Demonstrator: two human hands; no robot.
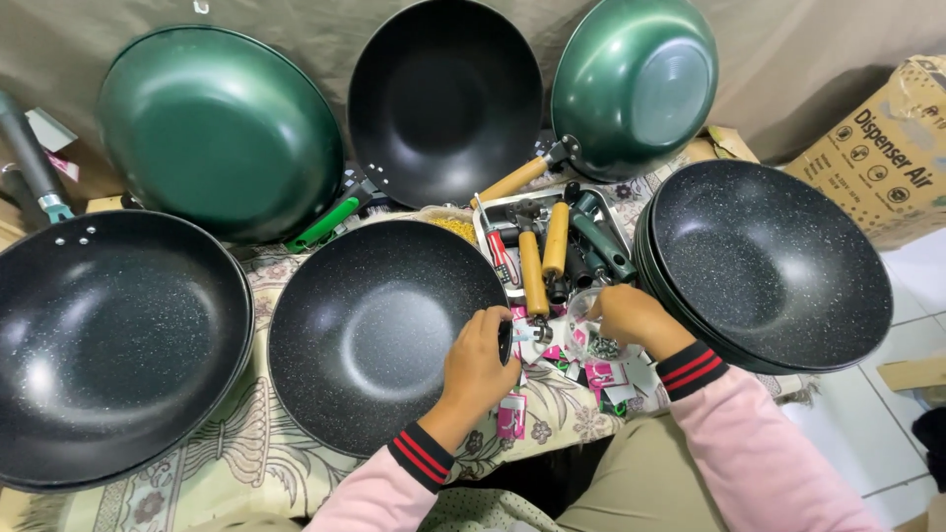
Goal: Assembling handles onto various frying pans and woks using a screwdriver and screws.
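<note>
Gripping the rim of the speckled black wok (pixel 379 330) in front of you, your left hand (pixel 480 363) had its fingers curled over the pan's right edge, close beside a small metal bracket (pixel 525 333) whose hold I could not make out. Your right hand (pixel 631 317) was cupped, fingers bent down into a small clear plastic bag (pixel 583 335) of hardware, so I cannot tell whether it pinched anything. Between your hands lay a scatter of pink and white packets (pixel 601 374) on the patterned cloth (pixel 246 443). Just beyond them sat a metal tray (pixel 611 212) holding loose handles, wooden ones (pixel 533 271) and dark green ones (pixel 601 241). A stack of speckled black woks (pixel 769 261) stood to your right, touching your right wrist's side of the cloth, and another large black wok (pixel 108 345) lay to your left. Against the backdrop leaned two green woks (pixel 222 133) and a plain black wok (pixel 443 99). A cardboard box (pixel 887 148) stood far right.
</note>
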